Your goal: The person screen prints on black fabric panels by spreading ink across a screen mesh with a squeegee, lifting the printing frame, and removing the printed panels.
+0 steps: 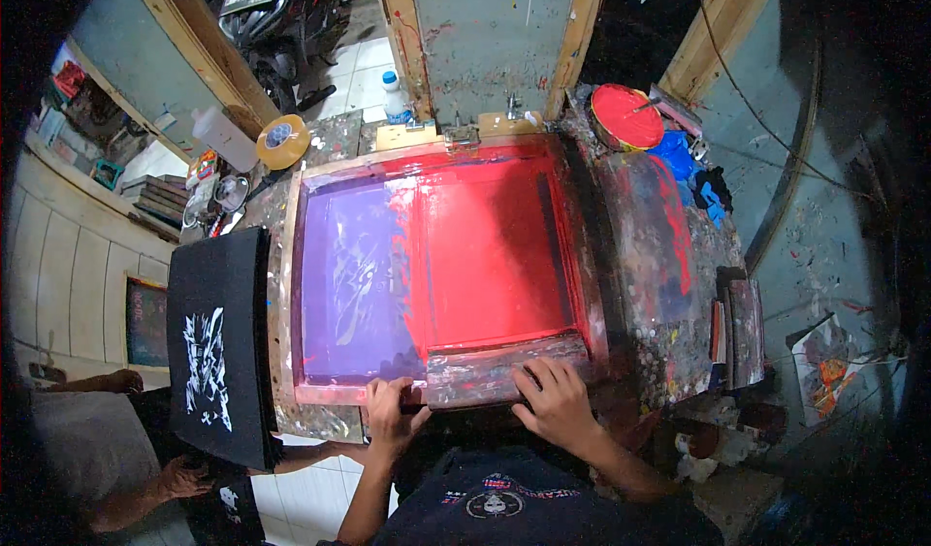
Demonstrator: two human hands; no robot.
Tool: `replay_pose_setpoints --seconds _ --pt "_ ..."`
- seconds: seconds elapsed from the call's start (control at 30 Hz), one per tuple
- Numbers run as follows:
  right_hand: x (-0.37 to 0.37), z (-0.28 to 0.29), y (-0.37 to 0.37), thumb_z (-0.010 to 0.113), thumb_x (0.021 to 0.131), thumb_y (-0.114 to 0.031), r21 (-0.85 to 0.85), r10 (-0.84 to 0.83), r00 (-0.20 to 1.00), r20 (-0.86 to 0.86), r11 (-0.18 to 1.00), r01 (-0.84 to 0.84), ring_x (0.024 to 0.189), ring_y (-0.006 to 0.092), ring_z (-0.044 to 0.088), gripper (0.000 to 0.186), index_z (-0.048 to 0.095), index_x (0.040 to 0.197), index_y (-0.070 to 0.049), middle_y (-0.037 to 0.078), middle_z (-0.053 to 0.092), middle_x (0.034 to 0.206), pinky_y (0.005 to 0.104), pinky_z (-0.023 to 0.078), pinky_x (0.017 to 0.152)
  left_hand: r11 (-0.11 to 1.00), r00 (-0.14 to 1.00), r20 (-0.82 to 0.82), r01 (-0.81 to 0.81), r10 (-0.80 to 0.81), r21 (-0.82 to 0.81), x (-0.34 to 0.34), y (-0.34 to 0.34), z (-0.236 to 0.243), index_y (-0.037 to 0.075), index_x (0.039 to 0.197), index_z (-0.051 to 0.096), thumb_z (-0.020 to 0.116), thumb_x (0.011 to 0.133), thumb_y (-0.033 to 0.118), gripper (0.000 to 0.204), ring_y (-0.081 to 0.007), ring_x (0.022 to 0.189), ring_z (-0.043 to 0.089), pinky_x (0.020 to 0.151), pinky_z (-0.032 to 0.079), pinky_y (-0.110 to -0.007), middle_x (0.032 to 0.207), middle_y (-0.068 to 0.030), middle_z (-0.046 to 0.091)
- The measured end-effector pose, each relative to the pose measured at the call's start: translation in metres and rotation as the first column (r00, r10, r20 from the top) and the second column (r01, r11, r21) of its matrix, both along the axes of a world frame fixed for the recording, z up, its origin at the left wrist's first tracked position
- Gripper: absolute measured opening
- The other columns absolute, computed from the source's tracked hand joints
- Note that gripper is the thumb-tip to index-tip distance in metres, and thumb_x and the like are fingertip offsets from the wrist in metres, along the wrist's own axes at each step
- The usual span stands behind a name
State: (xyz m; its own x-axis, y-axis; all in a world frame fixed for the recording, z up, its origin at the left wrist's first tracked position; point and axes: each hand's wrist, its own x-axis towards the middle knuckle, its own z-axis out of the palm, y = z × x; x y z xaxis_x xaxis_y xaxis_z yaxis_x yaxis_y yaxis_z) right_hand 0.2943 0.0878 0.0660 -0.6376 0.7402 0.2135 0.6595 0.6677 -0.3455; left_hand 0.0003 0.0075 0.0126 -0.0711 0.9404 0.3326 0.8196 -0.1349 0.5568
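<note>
A screen printing frame [288, 284] lies flat before me. Its mesh shows purple on the left, and wet red ink covers the right part. A wooden squeegee [470, 379], stained with ink, lies along the near inner side of the frame, right of the middle. My left hand [391, 418] curls its fingers over the near rail, just beside the squeegee's left end. On the squeegee's right part, my right hand [561, 405] has its fingers bent over the wood, with the thumb at the near edge. What lies under the screen is hidden.
Black printed fabric [221, 352] lies at the left, with another person's hand [184, 478] below it. A red ink tub [626, 116] stands far right, near blue plastic [671, 158]. A tape roll [283, 142] and bottle [396, 98] stand behind. Hinge clamps [463, 137] hold the far rail.
</note>
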Motion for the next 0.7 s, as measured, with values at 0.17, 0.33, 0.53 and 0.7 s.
replay_pose_setpoints --seconds 0.17,0.33,0.53,0.7 --pt "0.002 -0.001 0.003 0.084 0.071 -0.028 0.009 0.030 0.998 0.047 1.000 -0.030 0.118 0.0311 0.058 0.061 0.063 0.124 -0.007 0.013 0.062 0.123 0.0461 0.047 0.102 0.999 0.999 -0.007 -0.034 0.034 -0.030 0.002 0.000 -0.006 0.006 0.113 0.062 0.092 0.059 0.018 0.063 -0.0331 0.086 0.057 0.086 0.042 -0.046 0.090 -0.0107 0.062" --pt "-0.003 0.004 0.014 0.086 0.068 -0.023 0.068 0.020 1.000 0.012 0.997 -0.021 0.114 0.0305 0.061 0.061 0.064 0.122 -0.005 0.012 0.064 0.117 0.0452 0.048 0.098 0.998 0.998 -0.029 -0.052 0.051 -0.038 0.003 0.000 -0.007 0.006 0.113 0.062 0.093 0.060 0.020 0.063 -0.0340 0.087 0.057 0.088 0.043 -0.047 0.091 -0.0107 0.062" --pt "-0.018 0.011 0.059 0.082 0.068 -0.021 0.188 0.003 0.996 0.090 0.982 -0.020 0.091 0.0264 0.063 0.045 0.065 0.108 -0.008 0.008 0.062 0.095 0.0412 0.050 0.080 0.999 0.999 -0.010 -0.031 0.031 0.019 0.004 0.003 -0.004 0.006 0.111 0.062 0.094 0.062 0.022 0.061 -0.0346 0.085 0.058 0.089 0.043 -0.048 0.090 -0.0117 0.062" --pt "-0.019 0.025 0.077 0.074 0.074 -0.020 0.201 0.059 0.994 0.097 0.976 -0.078 0.083 0.0254 0.061 0.027 0.059 0.094 -0.011 0.006 0.056 0.087 0.0397 0.049 0.068 1.000 0.998 -0.060 0.006 -0.005 0.025 -0.002 -0.001 -0.006 0.006 0.111 0.062 0.094 0.064 0.024 0.060 -0.0337 0.084 0.058 0.087 0.043 -0.047 0.090 -0.0111 0.062"
